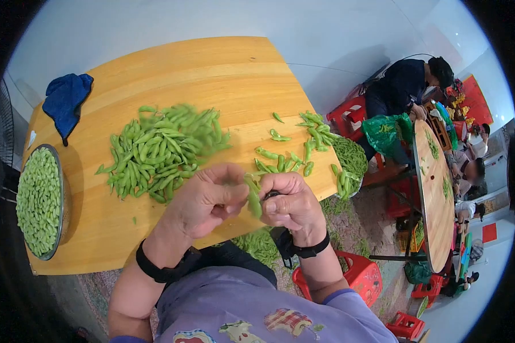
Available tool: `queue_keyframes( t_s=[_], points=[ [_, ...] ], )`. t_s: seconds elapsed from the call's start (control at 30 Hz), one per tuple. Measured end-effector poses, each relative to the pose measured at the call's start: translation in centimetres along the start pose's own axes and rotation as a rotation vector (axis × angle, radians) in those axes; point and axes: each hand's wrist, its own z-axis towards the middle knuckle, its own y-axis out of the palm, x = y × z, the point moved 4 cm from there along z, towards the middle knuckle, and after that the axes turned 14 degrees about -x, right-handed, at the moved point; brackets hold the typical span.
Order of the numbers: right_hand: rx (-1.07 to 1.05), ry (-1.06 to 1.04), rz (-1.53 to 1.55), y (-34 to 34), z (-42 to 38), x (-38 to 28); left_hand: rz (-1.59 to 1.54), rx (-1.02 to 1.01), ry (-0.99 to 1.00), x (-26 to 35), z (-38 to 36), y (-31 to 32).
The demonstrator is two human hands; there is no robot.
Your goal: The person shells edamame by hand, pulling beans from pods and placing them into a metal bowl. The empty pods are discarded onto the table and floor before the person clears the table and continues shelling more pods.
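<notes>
A green soybean pod [253, 197] is held up between my two hands, just past the table's front edge. My left hand [209, 200] is closed, its thumb and fingertips pinched on the pod's left side. My right hand [293, 207] is also closed, gripping the pod from the right. A small dark object [272, 194] shows at the right thumb and forefinger, its kind unclear. Beyond my left hand lies a heap of whole pods [160, 148]. Looser pods [280, 163] are scattered beyond my right hand. A metal bowl [61, 194] full of shelled green beans stands at the left.
A blue cloth [67, 103] lies on the wooden table [223, 68] at the back left. More pods fill a container [351, 157] off its right edge. A red stool [360, 280] stands at my right. Several people sit around a round table [435, 211] farther right.
</notes>
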Motion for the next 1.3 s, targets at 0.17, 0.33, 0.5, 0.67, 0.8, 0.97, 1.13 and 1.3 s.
queue_keyframes(
  t_s=[0.17, 0.33, 0.5, 0.67, 0.8, 0.97, 1.13, 1.3],
  points=[
    [0.361, -0.07, -1.059, 1.0, 0.0, -1.2, 0.367, 0.208, 0.086, 0.2, 0.2, -0.6],
    [0.421, 0.056, -0.811, 1.7, -0.5, -1.6, 0.744, 0.179, 0.102, 1.0, -0.1, 0.8],
    [0.374, 0.046, -0.382, 0.1, -0.7, -0.3, 0.886, 0.169, 0.018, 0.9, -0.2, 0.9],
    [0.389, -0.124, -0.18, -0.1, -0.8, 0.2, 0.559, 0.185, -0.015, 0.1, -0.1, 0.3],
    [0.576, -0.041, -0.453, 0.5, -0.5, 0.5, 0.213, 0.154, 0.058, -0.9, 0.5, 0.0],
    [0.502, -0.052, -0.296, 0.5, -0.4, 0.3, 0.657, 0.207, 0.101, -0.5, 0.0, 0.1],
    [0.377, -0.005, -0.233, 0.4, -0.6, -0.3, 1.061, 0.3, 0.257, -0.1, -0.7, 0.5],
    [0.425, 0.189, -0.619, -0.6, -0.2, -0.9, 1.232, 0.169, 0.226, 0.1, -0.9, 1.7]
  ],
)
